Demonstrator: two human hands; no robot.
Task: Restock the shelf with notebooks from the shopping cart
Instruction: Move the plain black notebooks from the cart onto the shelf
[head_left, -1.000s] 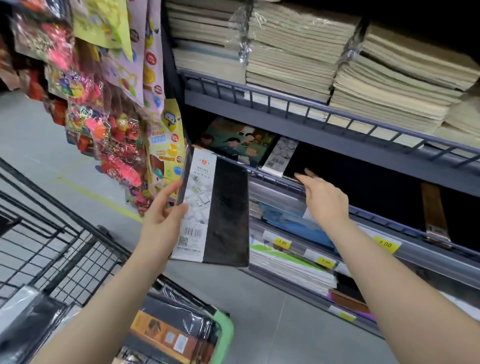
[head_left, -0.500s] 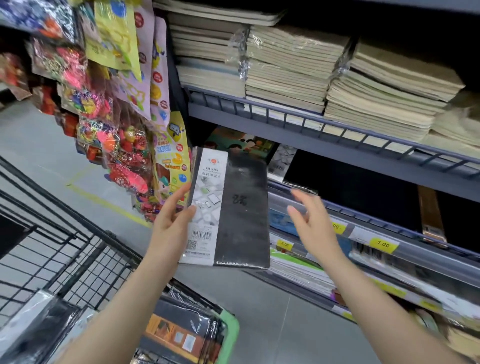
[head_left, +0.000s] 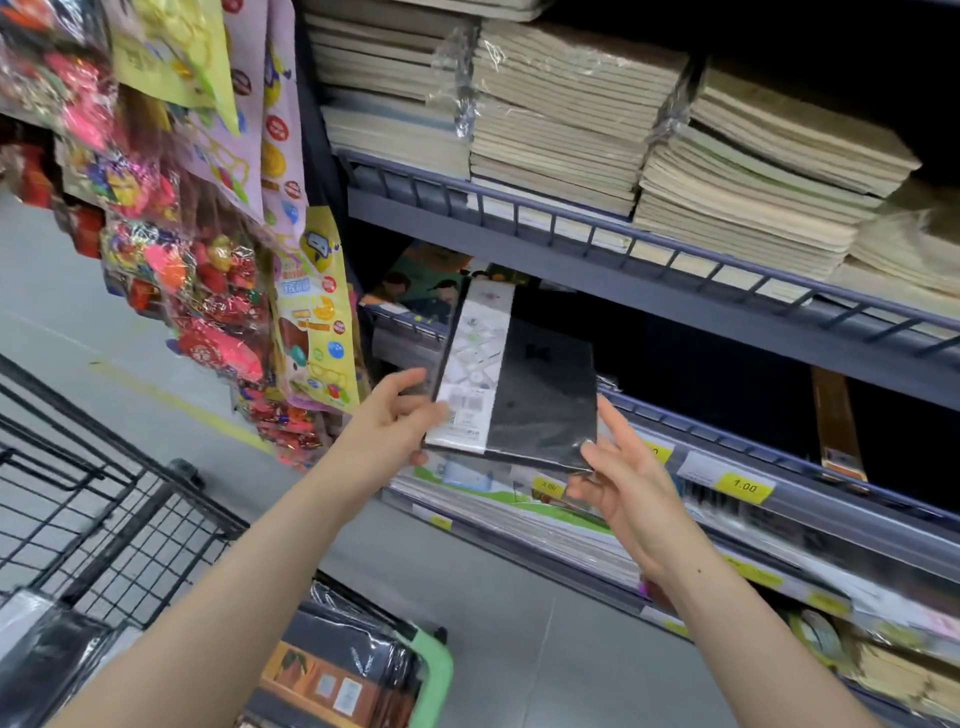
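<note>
A black notebook with a white label strip (head_left: 524, 384) is held up in front of the middle shelf (head_left: 727, 431), tilted toward its dark opening. My left hand (head_left: 395, 431) grips its lower left corner, thumb on the label. My right hand (head_left: 618, 478) holds its lower right corner, fingers extended along the edge. The shopping cart (head_left: 104, 499) stands at lower left, with more wrapped notebooks (head_left: 337, 675) in its near end.
Stacks of beige notebooks (head_left: 597, 119) fill the upper shelf. An illustrated notebook (head_left: 415, 286) lies at the middle shelf's left end. Yellow price tags (head_left: 743, 486) line the shelf rail. Hanging toy packets (head_left: 208, 234) crowd the left. More stationery lies on the lower shelf (head_left: 519, 519).
The notebook has moved right and up toward the middle shelf. My right hand came off the shelf edge and took the notebook's lower right corner.
</note>
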